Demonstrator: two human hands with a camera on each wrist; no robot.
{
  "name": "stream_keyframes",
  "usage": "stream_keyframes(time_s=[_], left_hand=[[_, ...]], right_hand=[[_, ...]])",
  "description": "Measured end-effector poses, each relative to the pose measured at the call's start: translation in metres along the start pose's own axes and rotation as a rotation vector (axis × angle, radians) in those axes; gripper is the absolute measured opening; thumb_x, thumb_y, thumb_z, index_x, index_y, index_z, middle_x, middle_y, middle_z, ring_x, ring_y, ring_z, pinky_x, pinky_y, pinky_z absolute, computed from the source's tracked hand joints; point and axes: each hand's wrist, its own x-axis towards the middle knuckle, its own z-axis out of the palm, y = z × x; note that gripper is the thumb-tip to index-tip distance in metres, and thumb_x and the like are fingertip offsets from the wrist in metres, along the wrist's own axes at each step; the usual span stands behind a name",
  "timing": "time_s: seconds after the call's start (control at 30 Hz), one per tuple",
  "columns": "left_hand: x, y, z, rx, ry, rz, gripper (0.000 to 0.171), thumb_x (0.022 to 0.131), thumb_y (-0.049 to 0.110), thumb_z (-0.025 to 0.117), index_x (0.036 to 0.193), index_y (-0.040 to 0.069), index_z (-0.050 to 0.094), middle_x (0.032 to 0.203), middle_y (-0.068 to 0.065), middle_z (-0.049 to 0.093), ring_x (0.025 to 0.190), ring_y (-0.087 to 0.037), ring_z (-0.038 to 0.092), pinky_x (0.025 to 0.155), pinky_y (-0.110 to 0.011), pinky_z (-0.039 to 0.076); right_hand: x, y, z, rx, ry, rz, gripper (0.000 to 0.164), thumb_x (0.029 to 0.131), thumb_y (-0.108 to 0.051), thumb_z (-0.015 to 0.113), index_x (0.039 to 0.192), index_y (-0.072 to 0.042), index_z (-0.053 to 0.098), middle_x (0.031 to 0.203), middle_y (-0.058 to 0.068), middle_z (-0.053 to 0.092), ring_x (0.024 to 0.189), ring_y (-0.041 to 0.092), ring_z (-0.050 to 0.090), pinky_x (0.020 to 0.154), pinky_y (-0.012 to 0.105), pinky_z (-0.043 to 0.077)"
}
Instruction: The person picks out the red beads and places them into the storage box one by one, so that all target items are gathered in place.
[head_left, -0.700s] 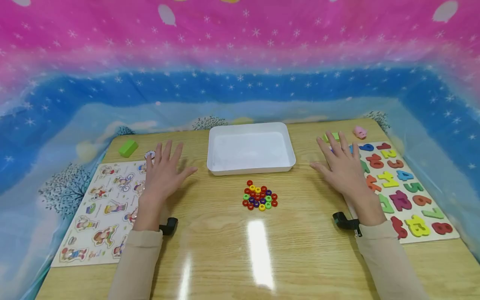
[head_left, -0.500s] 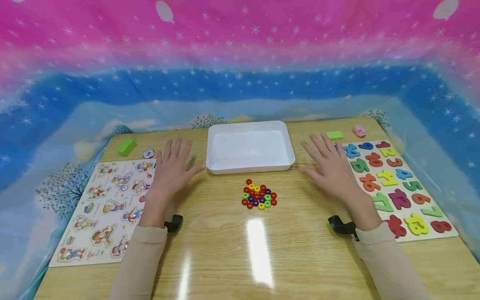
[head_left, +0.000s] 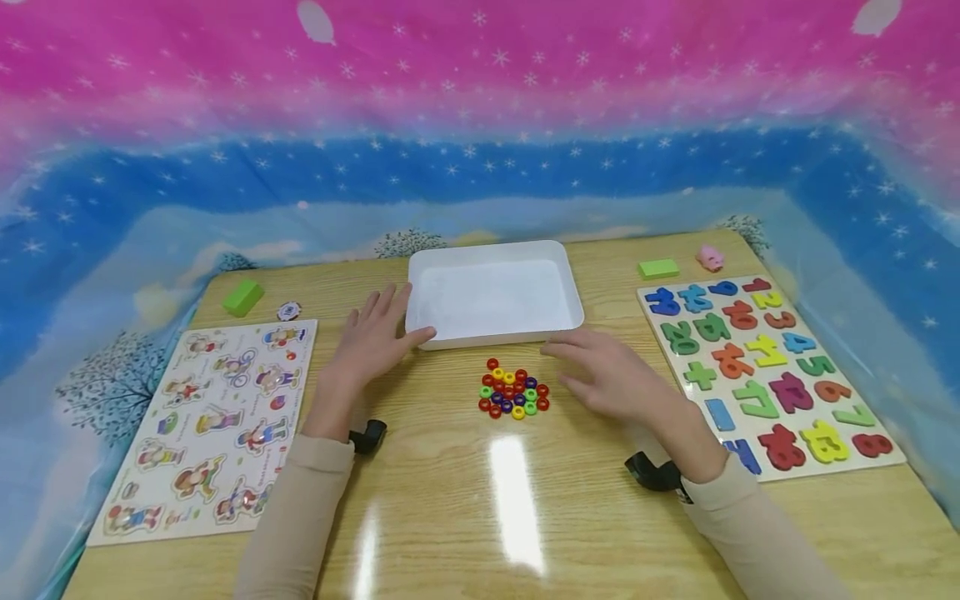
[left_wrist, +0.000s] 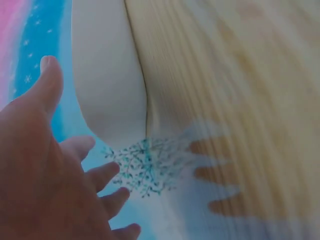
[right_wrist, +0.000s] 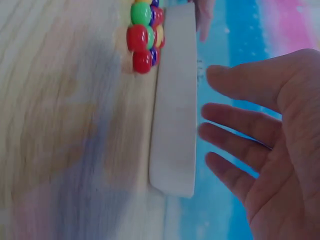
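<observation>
A white rectangular tray [head_left: 495,292] stands at the back middle of the table, with nothing in it. My left hand [head_left: 375,337] is at its left front corner, fingers spread and thumb reaching toward the front wall. In front of the tray lies a cluster of small ring beads [head_left: 513,390] in red, yellow, green and purple. Just right of the beads my right hand [head_left: 611,375] hovers over the table, its fingers loosely bent and pointing left. The right wrist view shows that hand's fingers apart, holding nothing, with the tray wall [right_wrist: 175,110] and beads [right_wrist: 142,37] beyond.
A picture puzzle board [head_left: 217,425] lies at the left, a number puzzle board [head_left: 772,375] at the right. Behind them are a green block [head_left: 243,297], a poker chip [head_left: 288,311], another green block [head_left: 658,268] and a pink pig [head_left: 709,257]. A patterned cloth [head_left: 480,167] surrounds the table.
Both hands have moved inward. My left hand has come to the tray's left corner; my right hand has left the number board's edge and turned toward the beads, its fingers bending.
</observation>
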Motion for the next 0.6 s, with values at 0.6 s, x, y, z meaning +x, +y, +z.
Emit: stream_keyframes(time_s=[0.6], left_hand=[[0.009, 0.004, 0.007, -0.205, -0.152, -0.042, 0.101, 0.076, 0.080, 0.038, 0.145, 0.032, -0.017, 0.158, 0.001, -0.002, 0.145, -0.025, 0.008, 0.116, -0.049, 0.017]], right_hand=[[0.005, -0.011, 0.029, -0.029, -0.079, -0.093, 0.017, 0.087, -0.014, 0.062, 0.101, -0.018, 0.071, 0.097, -0.006, 0.065, 0.089, 0.008, 0.060, 0.080, 0.029, 0.052]])
